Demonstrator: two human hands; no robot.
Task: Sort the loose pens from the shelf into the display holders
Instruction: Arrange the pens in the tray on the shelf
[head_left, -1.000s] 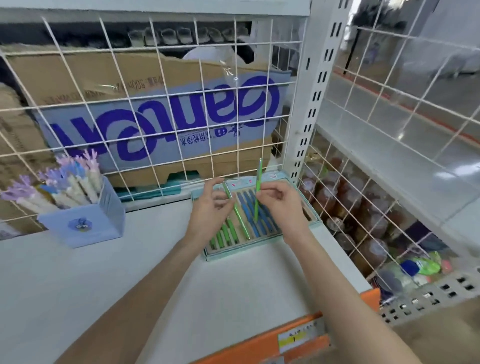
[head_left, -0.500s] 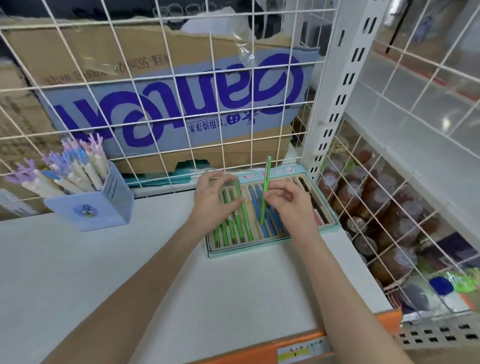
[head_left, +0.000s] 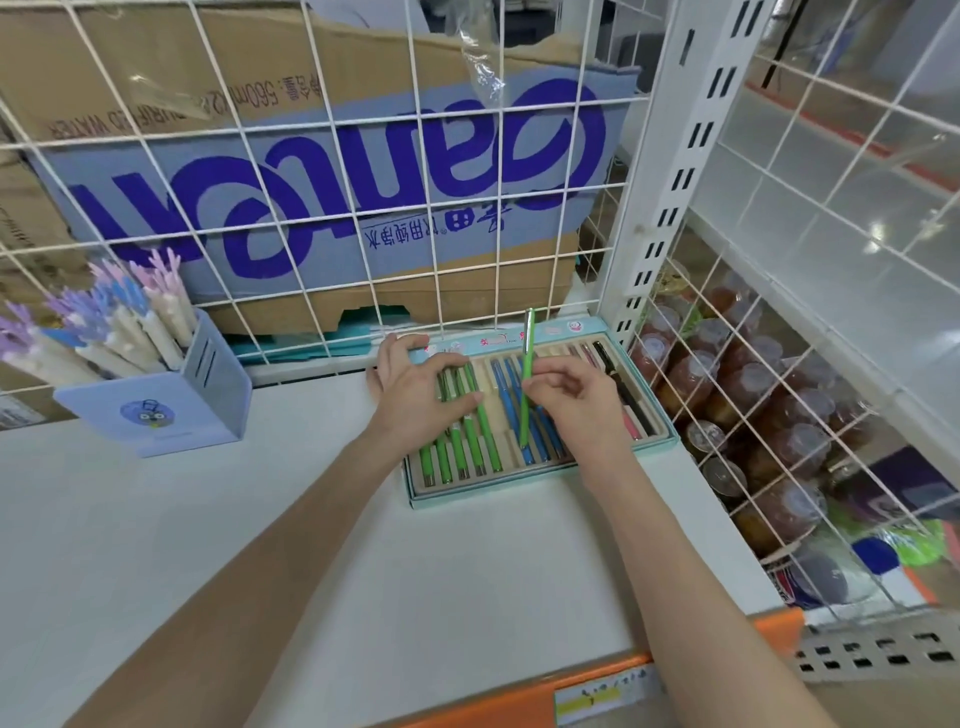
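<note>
Right hand (head_left: 576, 397): pinches one green pen (head_left: 527, 374) upright over tray (head_left: 540, 491).
Left hand (head_left: 415, 397): fingers spread flat, pressing the tray's green pens (head_left: 470, 441).

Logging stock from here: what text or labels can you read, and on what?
"Ganten", upside down, large blue letters: cardboard box.
"560ml", "WATER", upside down, small print: same box; the rest is unclear.
Chinese line under the logo: too blurred to read.
Pen tray header: pictures and marks, unreadable.
Shelf price tag: blurred.
Blue pen holder: cartoon picture, no text.
</note>
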